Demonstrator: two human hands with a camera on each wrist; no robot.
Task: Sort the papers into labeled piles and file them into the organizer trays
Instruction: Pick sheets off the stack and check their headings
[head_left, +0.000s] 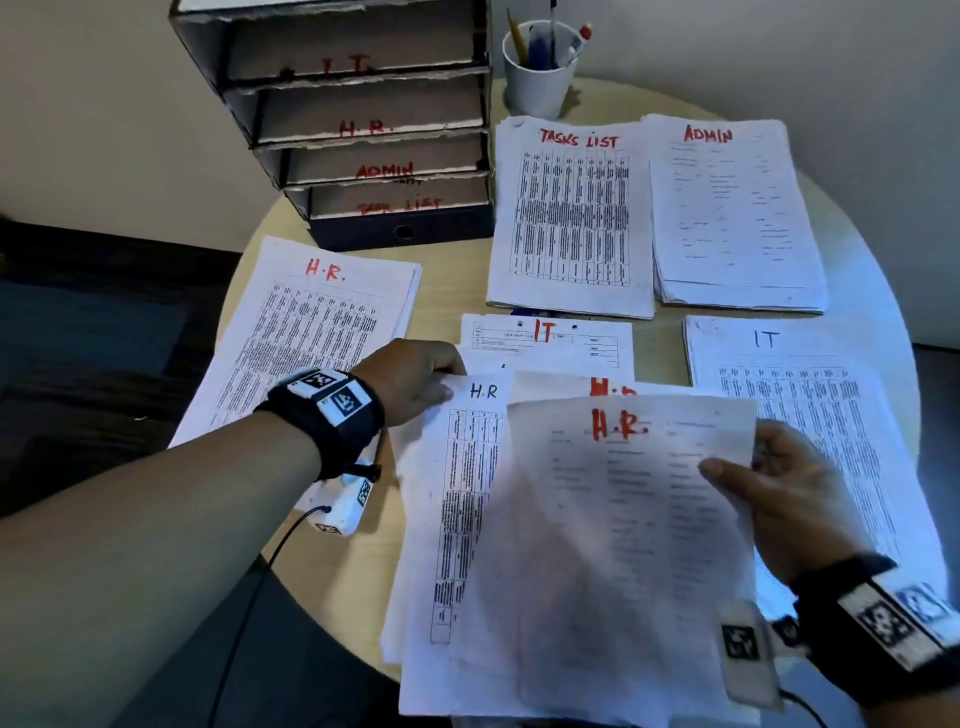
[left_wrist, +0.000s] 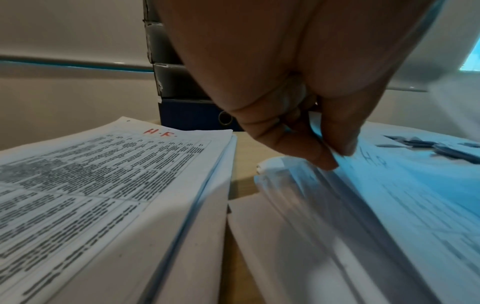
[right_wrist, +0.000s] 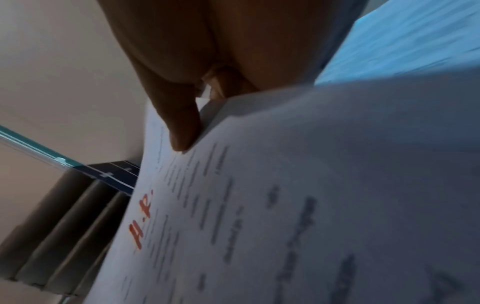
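Note:
A sheet headed H.R. in red (head_left: 623, 519) is lifted off the unsorted stack (head_left: 457, 545) near the table's front; my right hand (head_left: 779, 483) pinches its right edge, thumb on top (right_wrist: 182, 127). My left hand (head_left: 415, 379) pinches the top left corner of the sheet headed H.R. in black (head_left: 483, 392), fingertips (left_wrist: 327, 158) on the paper edges. Sorted piles lie around: H.R. (head_left: 311, 332) at left, TASKS LIST (head_left: 571, 218), ADMIN (head_left: 732, 213), IT (head_left: 789, 415) at right. The stacked organizer trays (head_left: 363, 119) stand at the back left, labeled I.T., H.R., ADMIN, TASK LIST.
A white cup of pens (head_left: 540, 67) stands beside the organizer at the back. Another sheet marked IT (head_left: 545, 338) peeks out beyond the unsorted stack. The round wooden table (head_left: 447, 306) ends close to my body; a wall runs behind.

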